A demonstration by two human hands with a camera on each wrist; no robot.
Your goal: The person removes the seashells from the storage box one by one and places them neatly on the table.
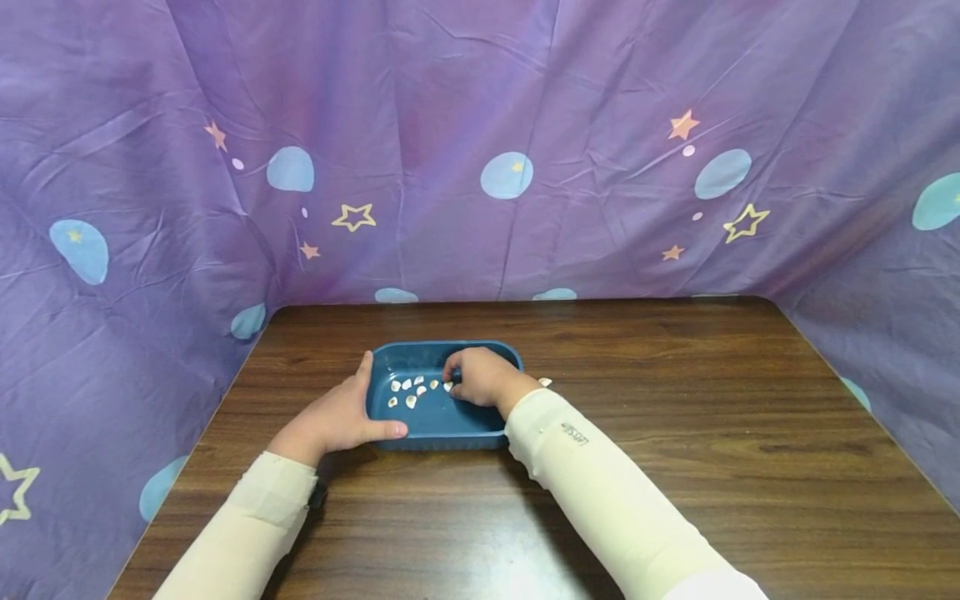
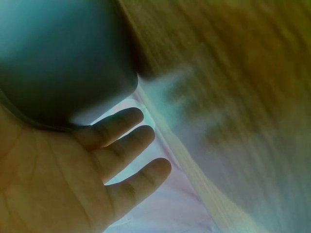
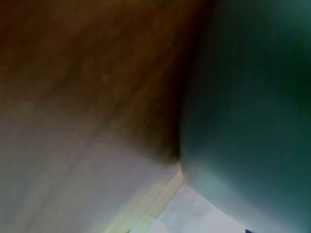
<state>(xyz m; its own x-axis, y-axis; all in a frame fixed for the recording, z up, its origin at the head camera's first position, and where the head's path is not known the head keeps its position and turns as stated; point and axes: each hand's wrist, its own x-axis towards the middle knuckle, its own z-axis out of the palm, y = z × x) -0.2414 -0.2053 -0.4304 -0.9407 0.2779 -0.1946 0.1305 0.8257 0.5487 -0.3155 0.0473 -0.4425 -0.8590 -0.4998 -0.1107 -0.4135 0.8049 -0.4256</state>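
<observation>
A blue rectangular tray [image 1: 442, 435] holds several small white shells [image 1: 411, 402] in its left half. My left hand [image 1: 337, 417] spans the tray's left end, thumb laid on the near rim. In the left wrist view, the palm of that hand [image 2: 63, 170] lies against the tray [image 2: 63, 58], with three fingers extended. Inside the tray, my right hand [image 1: 483, 379] bends thumb and forefinger around a shell [image 1: 447, 387] and pinches it at their tips. The right wrist view shows the tray's outer wall [image 3: 248, 121], but no fingers.
Another pale shell [image 1: 545, 382] lies on the brown wooden table [image 1: 675, 417], just right of the tray beside my right wrist. Purple cloth [image 1: 450, 108] with stars and blue spots hangs behind the table and along both sides.
</observation>
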